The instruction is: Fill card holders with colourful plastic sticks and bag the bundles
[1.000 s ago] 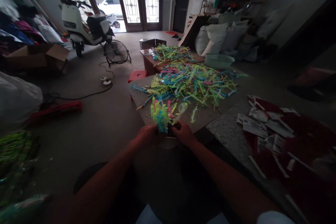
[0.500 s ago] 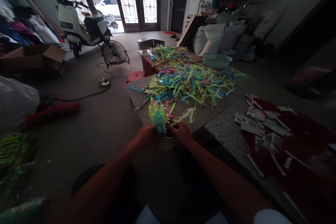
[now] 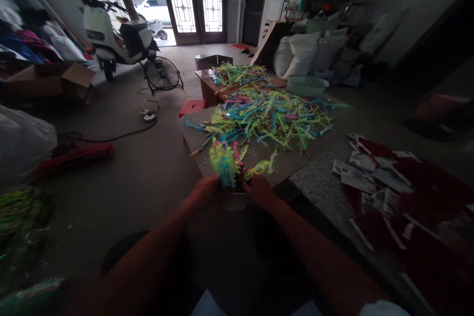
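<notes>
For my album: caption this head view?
Left hand and right hand grip a bunch of neon strips beside a table heaped with more.

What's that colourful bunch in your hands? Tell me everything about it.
The bunch of neon plastic strips, green, blue, yellow and pink, stands upright, gripped at its base by the left hand. The right hand touches its base, holding one yellow-green looped strip beside it. It hovers at the grey stone table edge.
</notes>
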Demonstrator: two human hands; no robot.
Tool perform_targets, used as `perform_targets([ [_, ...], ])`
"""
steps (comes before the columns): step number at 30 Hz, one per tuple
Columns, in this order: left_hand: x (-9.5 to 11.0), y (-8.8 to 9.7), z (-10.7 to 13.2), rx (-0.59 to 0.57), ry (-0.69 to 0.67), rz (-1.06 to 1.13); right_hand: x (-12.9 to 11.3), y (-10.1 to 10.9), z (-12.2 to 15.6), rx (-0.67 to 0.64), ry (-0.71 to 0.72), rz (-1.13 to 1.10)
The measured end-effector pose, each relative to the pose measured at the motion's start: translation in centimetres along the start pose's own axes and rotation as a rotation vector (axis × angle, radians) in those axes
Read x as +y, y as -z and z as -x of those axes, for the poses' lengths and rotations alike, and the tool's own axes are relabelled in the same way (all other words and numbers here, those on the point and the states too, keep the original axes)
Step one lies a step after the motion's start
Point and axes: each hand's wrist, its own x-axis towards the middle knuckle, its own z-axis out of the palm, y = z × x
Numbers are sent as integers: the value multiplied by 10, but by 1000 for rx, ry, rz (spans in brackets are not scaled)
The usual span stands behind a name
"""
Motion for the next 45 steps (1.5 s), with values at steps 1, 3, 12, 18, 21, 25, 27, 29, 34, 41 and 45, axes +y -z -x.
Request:
perform_targets([
  [1,1,1,0,-6,6,-3,-1,0,1,-7,10,45],
  [3,4,4,0,-17,18,-7,-3,0,2,-17,25,127],
  [12,7,6,-1,-15,33,27,-8,-17,1,134,-23,75],
  [18,3,2,-2,-7,33,21,-8,-24,2,185,-159,-80],
  [21,4,3,-1,-8,32,16,-13,-23,4,154,-133,8],
  [25,5,4,-1,-12,52,11,-22,-20,3,74,-110,220],
  [27,4,3,-2,-5,42,18,-25,-20,2,48,-121,282],
  [29,2,1,-2,6,27,28,-26,-20,0,34,-137,324],
  [34,-2,-5,-3,16,23,24,-27,-22,0,18,-156,358],
  [41,-1,-4,-3,-4,42,7,0,18,-18,-135,25,145],
  [45,1,-2,-4,-28,62,19,47,68,-51,2,-157,449],
])
